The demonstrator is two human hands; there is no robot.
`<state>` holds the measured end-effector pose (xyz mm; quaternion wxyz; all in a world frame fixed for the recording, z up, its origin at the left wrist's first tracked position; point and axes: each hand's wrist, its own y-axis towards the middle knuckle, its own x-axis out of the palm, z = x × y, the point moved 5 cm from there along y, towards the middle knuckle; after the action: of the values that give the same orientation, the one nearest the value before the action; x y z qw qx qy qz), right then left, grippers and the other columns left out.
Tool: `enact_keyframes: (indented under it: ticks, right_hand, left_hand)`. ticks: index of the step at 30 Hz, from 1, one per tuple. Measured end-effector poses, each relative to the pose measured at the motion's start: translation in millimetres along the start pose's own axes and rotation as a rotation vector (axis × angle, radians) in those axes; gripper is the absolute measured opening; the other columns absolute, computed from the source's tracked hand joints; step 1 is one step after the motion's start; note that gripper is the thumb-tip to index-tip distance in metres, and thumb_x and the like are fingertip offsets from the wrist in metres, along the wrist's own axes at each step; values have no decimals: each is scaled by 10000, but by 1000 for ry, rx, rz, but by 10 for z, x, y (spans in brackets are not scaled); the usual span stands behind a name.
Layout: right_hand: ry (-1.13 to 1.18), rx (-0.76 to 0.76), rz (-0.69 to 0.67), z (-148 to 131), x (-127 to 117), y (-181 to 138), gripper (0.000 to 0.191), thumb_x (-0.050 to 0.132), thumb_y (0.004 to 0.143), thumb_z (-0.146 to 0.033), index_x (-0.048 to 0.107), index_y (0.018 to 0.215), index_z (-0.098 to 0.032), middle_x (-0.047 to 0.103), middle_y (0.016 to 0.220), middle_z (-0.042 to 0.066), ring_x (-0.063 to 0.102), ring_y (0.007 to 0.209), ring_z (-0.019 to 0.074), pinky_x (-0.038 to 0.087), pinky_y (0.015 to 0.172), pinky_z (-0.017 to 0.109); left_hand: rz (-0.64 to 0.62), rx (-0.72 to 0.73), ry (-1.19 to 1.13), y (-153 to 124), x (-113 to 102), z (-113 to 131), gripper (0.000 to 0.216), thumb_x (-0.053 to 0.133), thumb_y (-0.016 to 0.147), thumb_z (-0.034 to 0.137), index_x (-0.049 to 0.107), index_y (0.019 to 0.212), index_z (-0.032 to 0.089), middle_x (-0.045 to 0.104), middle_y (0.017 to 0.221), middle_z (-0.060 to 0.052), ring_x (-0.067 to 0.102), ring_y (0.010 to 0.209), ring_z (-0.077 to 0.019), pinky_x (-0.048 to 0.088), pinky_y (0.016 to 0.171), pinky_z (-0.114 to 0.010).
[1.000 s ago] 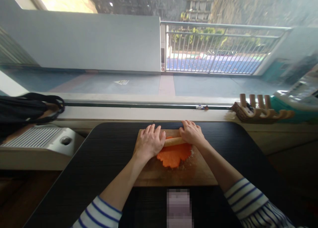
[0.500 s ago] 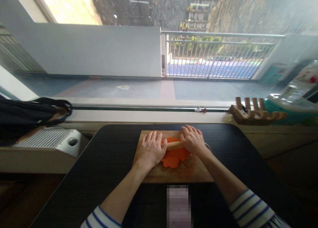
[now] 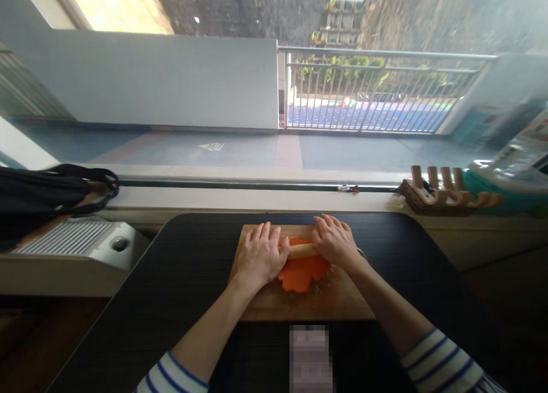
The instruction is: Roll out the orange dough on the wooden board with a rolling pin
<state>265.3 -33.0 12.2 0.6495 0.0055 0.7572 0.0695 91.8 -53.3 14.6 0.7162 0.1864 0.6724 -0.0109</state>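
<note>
A wooden board [image 3: 274, 304] lies on a black table [image 3: 180, 279] by a window. Flat orange dough [image 3: 302, 273] is spread on the board. A wooden rolling pin [image 3: 300, 250] lies across the dough's far half. My left hand [image 3: 260, 256] presses palm-down on the pin's left end, fingers stretched forward. My right hand [image 3: 336, 241] presses on its right end the same way. Both ends of the pin are hidden under my palms.
A white appliance with a ribbed top [image 3: 72, 247] stands left of the table, a black bag [image 3: 47, 190] behind it. A wooden rack [image 3: 445, 190] sits on the sill at right, next to a teal and white container [image 3: 509, 181]. A blurred patch [image 3: 310, 359] lies at the table's near edge.
The pin and both hands rolled slightly toward me from the dough's far edge, so a strip of orange now shows beyond the pin. The view shifted a little.
</note>
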Motion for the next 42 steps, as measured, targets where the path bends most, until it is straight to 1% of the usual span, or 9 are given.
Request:
enact_keyframes:
  ticks: [11, 15, 20, 24, 29, 33, 35, 38, 42]
  right_hand:
    - [97, 76, -94, 32, 15, 249, 407, 321, 889, -305, 486, 1255, -237, 528, 1328, 93, 445, 1222, 236, 340, 972, 433]
    - [110, 101, -95, 34, 10, 255, 398, 332, 883, -292, 496, 1238, -221, 549, 1299, 103, 457, 1207, 243, 340, 965, 437]
    - [55, 50, 15, 5, -18, 79, 385, 328, 901, -286, 519, 1229, -220, 548, 1311, 94, 450, 1217, 226, 307, 997, 420]
    - [-13, 18, 87, -20, -30, -152, 414, 312, 918, -285, 512, 1269, -197, 495, 1381, 101, 403, 1272, 232, 238, 1055, 433]
    - [-41, -29, 138, -37, -53, -400, 420, 286, 940, -290, 516, 1273, -178, 484, 1397, 110, 399, 1284, 240, 224, 1068, 439]
    - [-38, -63, 146, -42, -58, -470, 416, 265, 951, -295, 525, 1259, -190, 483, 1402, 100, 396, 1291, 239, 225, 1065, 457]
    - [-44, -65, 141, -44, -59, -438, 416, 270, 947, -290, 527, 1259, -188, 484, 1400, 103, 399, 1290, 241, 222, 1067, 455]
    - [-56, -58, 99, -46, -42, -303, 426, 290, 933, -288, 515, 1281, -189, 484, 1397, 112, 402, 1287, 246, 226, 1063, 455]
    - [-46, -56, -35, -40, 19, -31, 465, 287, 919, -309, 465, 1333, -196, 462, 1411, 115, 385, 1295, 257, 261, 1035, 472]
  left_hand:
    - [-122, -68, -34, 284, 104, -133, 524, 290, 917, 478, 525, 1287, 192, 533, 1350, -151, 451, 1272, -279, 354, 1003, -476]
    - [-131, -77, -29, 304, 98, -140, 510, 289, 917, 467, 531, 1278, 199, 533, 1351, -146, 450, 1276, -270, 356, 1005, -466]
    - [-57, -18, 9, 133, 18, -44, 501, 292, 930, 422, 558, 1268, 165, 543, 1337, -161, 446, 1281, -286, 333, 1040, -473]
    - [-53, 6, -9, -47, -45, 35, 514, 290, 939, 416, 549, 1286, 139, 516, 1362, -172, 437, 1292, -295, 317, 1069, -482]
    - [-53, 36, 1, -257, -61, 87, 555, 285, 943, 440, 488, 1343, 113, 454, 1414, -172, 400, 1322, -309, 312, 1083, -498]
    - [31, 73, 16, -371, -34, 106, 582, 311, 938, 475, 478, 1346, 95, 440, 1422, -178, 389, 1328, -317, 315, 1085, -504]
    - [66, 75, 22, -374, -19, 101, 587, 313, 939, 482, 485, 1337, 86, 457, 1408, -184, 403, 1319, -315, 323, 1081, -500]
    - [73, 59, 17, -305, -7, 73, 594, 303, 940, 491, 506, 1317, 79, 494, 1375, -191, 432, 1298, -316, 338, 1069, -502]
    - [48, 36, -3, -153, -18, 18, 599, 293, 941, 500, 525, 1299, 78, 519, 1351, -195, 449, 1284, -314, 352, 1057, -495]
